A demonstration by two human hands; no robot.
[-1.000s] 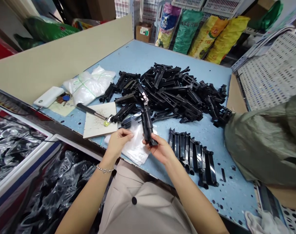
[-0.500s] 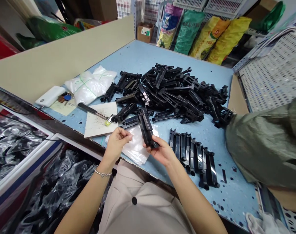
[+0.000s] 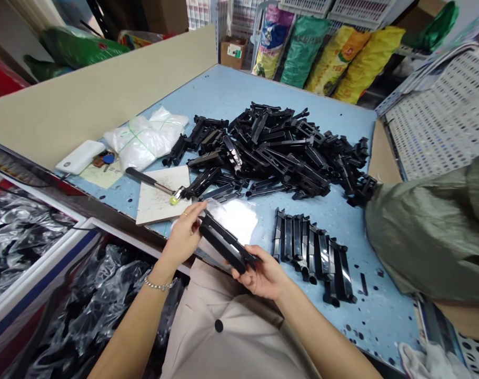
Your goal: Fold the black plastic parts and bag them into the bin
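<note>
A long black plastic part is held slantwise between both hands, above the near table edge. My left hand grips its upper left end, and my right hand is closed round the lower right end. Beneath and behind the part lie clear plastic bags. To the right, several black parts like it lie side by side in a row. Beyond my hands spreads a large heap of black parts.
A white board at the left carries a black-handled tool. Behind it are a tied plastic bundle and a white power bank. A grey-green sack bounds the right side. Bagged black parts fill a bin below left.
The black part has come down toward me and swung from nearly upright to slanting. My left hand, earlier apart from it, now grips its other end.
</note>
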